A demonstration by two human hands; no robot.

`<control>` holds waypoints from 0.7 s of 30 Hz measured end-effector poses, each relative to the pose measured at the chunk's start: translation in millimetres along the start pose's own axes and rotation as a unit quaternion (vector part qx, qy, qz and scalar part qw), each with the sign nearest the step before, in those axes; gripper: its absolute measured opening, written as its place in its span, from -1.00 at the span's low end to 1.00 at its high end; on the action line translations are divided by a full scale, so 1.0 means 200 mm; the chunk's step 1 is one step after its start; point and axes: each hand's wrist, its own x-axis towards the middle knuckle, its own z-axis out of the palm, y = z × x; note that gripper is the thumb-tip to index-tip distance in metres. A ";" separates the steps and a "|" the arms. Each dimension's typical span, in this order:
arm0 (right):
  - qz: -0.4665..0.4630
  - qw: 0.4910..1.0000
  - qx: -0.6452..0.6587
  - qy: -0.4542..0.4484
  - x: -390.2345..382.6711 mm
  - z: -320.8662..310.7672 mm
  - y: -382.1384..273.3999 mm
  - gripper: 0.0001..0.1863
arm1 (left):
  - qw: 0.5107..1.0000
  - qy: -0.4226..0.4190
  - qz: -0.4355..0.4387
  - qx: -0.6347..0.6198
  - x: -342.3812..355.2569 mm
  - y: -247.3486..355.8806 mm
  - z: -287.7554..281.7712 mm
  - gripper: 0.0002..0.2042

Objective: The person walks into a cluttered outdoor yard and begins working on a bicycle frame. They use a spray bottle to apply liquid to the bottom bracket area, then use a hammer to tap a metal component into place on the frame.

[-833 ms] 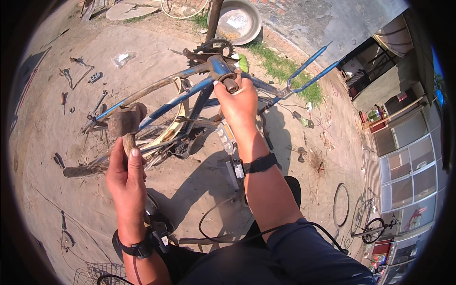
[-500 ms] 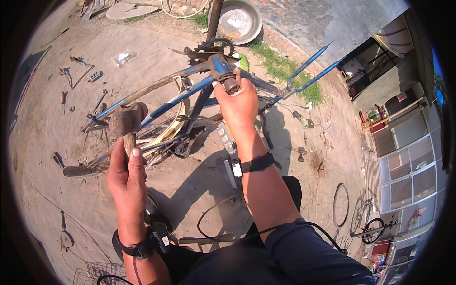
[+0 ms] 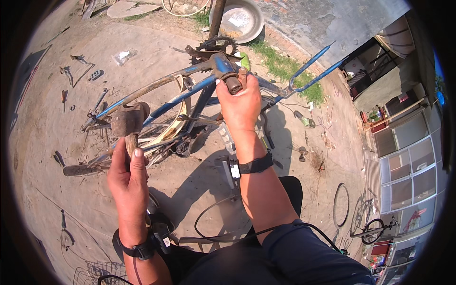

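A blue, rust-worn bicycle frame (image 3: 175,101) stands in front of me, with a dark chainring (image 3: 223,45) at its far side. My left hand (image 3: 129,178) is closed round the wooden handle of a hammer (image 3: 127,121), its rusty head raised above the frame's left part. At the frame's bottom bracket (image 3: 233,86), my right hand (image 3: 240,105) grips a short rusty metal bar (image 3: 243,75), which stands beside the open end of the tube. Most of the bar is hidden by my fingers. The hammer head is apart from the bar.
Several tools and small parts, including a screwdriver (image 3: 63,99), lie on the ground to the left. A round metal basin (image 3: 256,23) stands beyond the frame, beside a grass strip (image 3: 280,64). Another bicycle (image 3: 373,231) is at the far right.
The short bar shows a little more plainly above my right hand, which stays at the bottom bracket. The hammer remains raised in nearly the same place.
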 end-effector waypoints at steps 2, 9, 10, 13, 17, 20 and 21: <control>0.010 1.000 0.004 0.001 0.00 0.01 0.01 -0.50 | 1.000 0.002 -0.001 -0.001 0.00 0.00 0.00 -0.54; -0.052 0.998 -0.021 0.025 0.00 0.03 0.04 -0.54 | 1.000 0.001 -0.002 -0.004 0.00 0.00 0.00 -0.55; -0.084 0.995 -0.034 0.041 0.01 0.03 0.04 -0.53 | 1.000 0.001 -0.003 -0.005 0.00 0.00 0.00 -0.55; -0.068 0.997 -0.011 0.032 0.00 0.03 0.01 -0.55 | 1.000 0.002 -0.003 -0.004 0.00 0.00 0.00 -0.56; -0.087 0.995 -0.004 0.038 -0.01 0.03 0.04 -0.55 | 1.000 -0.002 0.002 0.000 0.00 -0.01 0.00 -0.56; -0.075 0.996 0.012 0.037 -0.01 0.04 0.06 -0.55 | 1.000 -0.002 0.004 0.001 0.00 -0.01 0.00 -0.56; -0.073 0.997 0.014 0.036 -0.01 0.04 0.06 -0.55 | 1.000 -0.002 0.004 0.001 0.00 -0.01 0.00 -0.56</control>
